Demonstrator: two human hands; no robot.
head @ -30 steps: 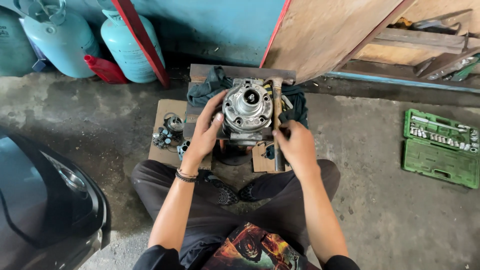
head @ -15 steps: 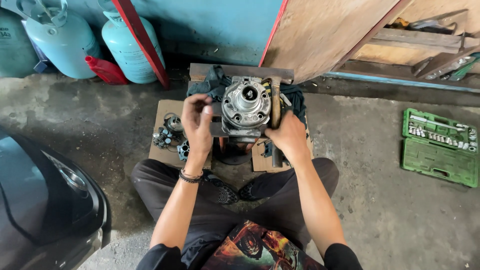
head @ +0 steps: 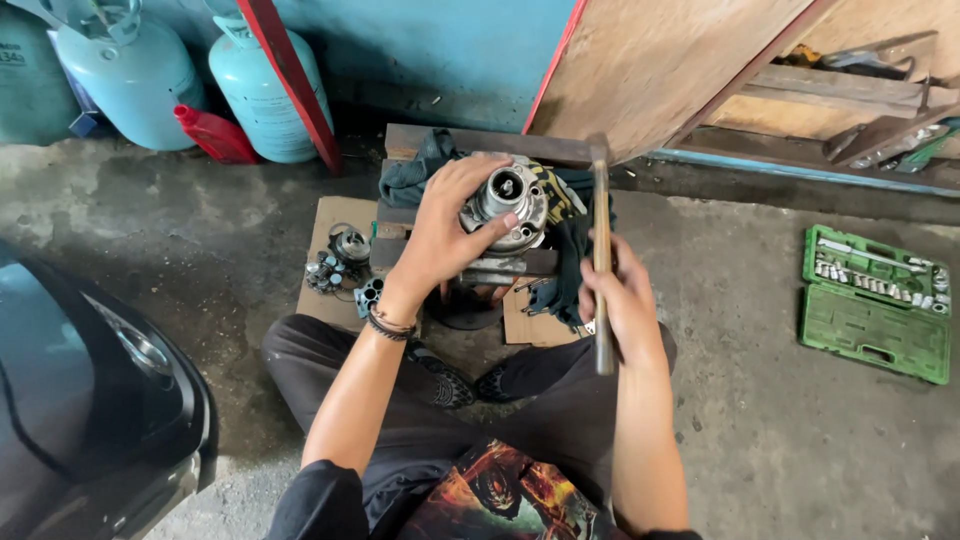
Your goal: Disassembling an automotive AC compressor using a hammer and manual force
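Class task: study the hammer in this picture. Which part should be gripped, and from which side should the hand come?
Grip the hammer low on its long wooden handle, as the right hand does, coming from the person's own side. The head points away and is heavy, so the bare lower shaft gives the best hold.

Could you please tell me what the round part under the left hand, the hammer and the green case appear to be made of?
The round part under the left hand looks like bare cast metal: dull grey with shiny machined faces. The hammer in the right hand seems to have a worn wooden handle and dark steel head. The green case looks like moulded plastic, matte, probably.
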